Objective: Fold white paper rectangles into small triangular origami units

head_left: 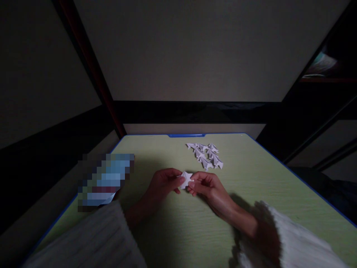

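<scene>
A small piece of folded white paper (186, 178) with pointed corners is held between my two hands, above the middle of the table. My left hand (165, 182) pinches its left side, the thumb lying on top. On the right side, my right hand (208, 188) grips it between thumb and fingers. Just beyond the hands, several folded white paper pieces (205, 163) lie in a loose cluster on the table. They have pointed, creased shapes. The undersides of my fingers are partly hidden.
The light green table (279, 201) has a blue edge and a blue handle-like strip (186, 136) at its far side. At the left lies a blurred-out bluish item (108, 182). A pale wall panel (184, 48) rises behind. A dark shelf (329, 79) stands at the right.
</scene>
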Demonstrator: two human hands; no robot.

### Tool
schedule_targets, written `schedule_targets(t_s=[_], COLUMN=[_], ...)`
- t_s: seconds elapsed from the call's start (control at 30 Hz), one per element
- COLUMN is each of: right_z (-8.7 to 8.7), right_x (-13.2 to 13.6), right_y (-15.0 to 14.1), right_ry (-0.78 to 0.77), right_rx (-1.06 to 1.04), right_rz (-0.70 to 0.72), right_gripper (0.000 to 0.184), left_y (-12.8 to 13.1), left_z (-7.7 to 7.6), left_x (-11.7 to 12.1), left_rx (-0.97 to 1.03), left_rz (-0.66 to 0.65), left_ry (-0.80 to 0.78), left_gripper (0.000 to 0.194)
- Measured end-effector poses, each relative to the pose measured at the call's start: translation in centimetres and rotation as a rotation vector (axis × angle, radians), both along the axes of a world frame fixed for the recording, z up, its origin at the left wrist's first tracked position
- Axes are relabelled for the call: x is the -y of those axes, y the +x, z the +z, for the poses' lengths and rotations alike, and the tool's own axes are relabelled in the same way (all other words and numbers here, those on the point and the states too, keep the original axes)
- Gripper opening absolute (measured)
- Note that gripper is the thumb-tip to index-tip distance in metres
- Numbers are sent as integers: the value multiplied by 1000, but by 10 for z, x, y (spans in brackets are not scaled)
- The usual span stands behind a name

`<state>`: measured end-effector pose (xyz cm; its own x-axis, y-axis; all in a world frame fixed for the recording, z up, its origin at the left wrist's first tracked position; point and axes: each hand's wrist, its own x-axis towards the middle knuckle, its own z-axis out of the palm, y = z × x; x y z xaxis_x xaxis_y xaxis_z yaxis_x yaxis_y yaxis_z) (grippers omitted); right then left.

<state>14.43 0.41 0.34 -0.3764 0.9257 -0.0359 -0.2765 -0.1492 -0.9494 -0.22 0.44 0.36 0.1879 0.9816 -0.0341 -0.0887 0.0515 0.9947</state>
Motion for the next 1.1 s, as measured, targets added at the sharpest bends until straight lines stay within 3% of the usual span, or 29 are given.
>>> schedule_targets(t_s=[0.47,0.63,0.87,1.0,1.1], right_z=[-2,-3,-3,-4,-2], right_x=[1,2,-1,-1,-2], right_y=[0,-2,-2,-2,-3], right_ry=[63,41,-80,-79,-81], right_rx=[163,94,-63,-81,-71], right_rz=[-87,-143,-227,-214,-191], right_gripper=[23,20,17,17,18], left_y=[5,8,5,5,7], left_z=[2,3,-3,-2,1], left_x=[5,6,-1,1,3], left_rx=[-247,-272,-91,-160,-199], left_rz=[49,89,20,-49,-13], left_ry=[66,90,17,38,38], left_gripper=[13,13,21,10,12])
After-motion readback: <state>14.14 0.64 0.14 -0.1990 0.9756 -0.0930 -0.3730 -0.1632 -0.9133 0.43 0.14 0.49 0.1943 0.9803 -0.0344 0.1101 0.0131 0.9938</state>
